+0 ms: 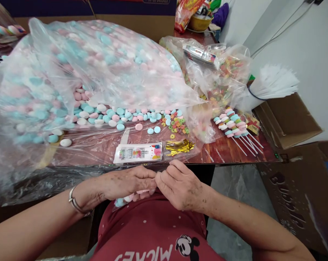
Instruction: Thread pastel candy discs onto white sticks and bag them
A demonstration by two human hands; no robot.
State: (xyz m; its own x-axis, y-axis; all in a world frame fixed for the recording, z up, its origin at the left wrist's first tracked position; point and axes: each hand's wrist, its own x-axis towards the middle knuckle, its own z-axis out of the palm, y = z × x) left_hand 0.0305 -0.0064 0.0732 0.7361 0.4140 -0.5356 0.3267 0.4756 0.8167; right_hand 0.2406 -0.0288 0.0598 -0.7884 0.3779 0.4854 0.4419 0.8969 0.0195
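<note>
Close to my body, my left hand [126,183] is wrapped over a candy skewer in a clear bag [121,201]; pink, blue and white pieces show below the palm. Against its fingertips, my right hand [181,186] is closed, and what its fingers pinch is hidden. Just beyond the hands, a stack of printed clear bags [138,152] lies at the table's edge. Beside it sits a bundle of gold twist ties [179,147].
A huge plastic bag of pastel candies [106,65] covers the table's left and middle, with loose candies [120,127] and ring gummies [177,125] spilling out. Finished skewers [232,123] are piled on the right, near white sticks [275,83] and a cardboard box [289,119].
</note>
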